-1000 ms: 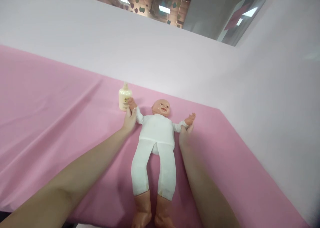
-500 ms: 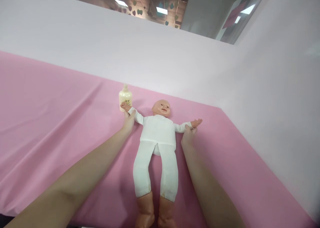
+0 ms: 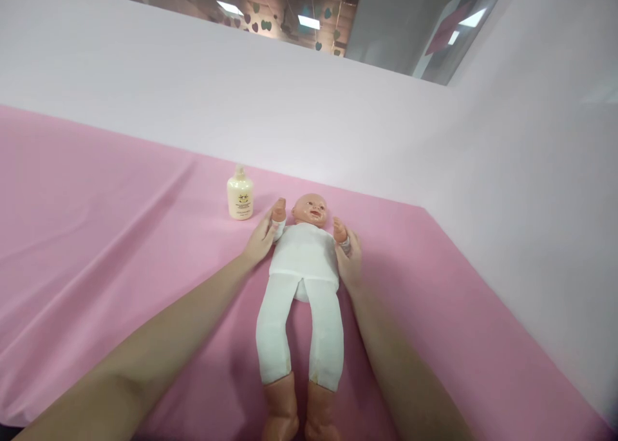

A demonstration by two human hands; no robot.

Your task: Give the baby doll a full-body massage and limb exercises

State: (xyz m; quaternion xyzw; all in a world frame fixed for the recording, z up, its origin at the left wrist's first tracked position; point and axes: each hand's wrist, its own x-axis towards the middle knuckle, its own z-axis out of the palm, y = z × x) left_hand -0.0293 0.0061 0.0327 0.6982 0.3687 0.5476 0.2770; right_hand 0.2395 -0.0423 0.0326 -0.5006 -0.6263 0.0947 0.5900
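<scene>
Now holding both arms (image 3: pixel 280 222) of the doll (image 3: pixel 305 251), bent in close, in curled left hand (image 3: pixel 261 238) and right hand (image 3: pixel 351 261); not yet letting go, leaving left-side bottle (image 3: pixel 240 197) untouched.

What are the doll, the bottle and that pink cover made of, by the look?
The doll: its head looks like smooth vinyl or plastic, with glossy highlights; its white outfit, probably matte cloth with a hem at the waist. The bottle: shiny plastic or glass; the reflections leave that open. The pink cover: fabric or soft vinyl, dull-sheened, judging by its long creases.
</scene>
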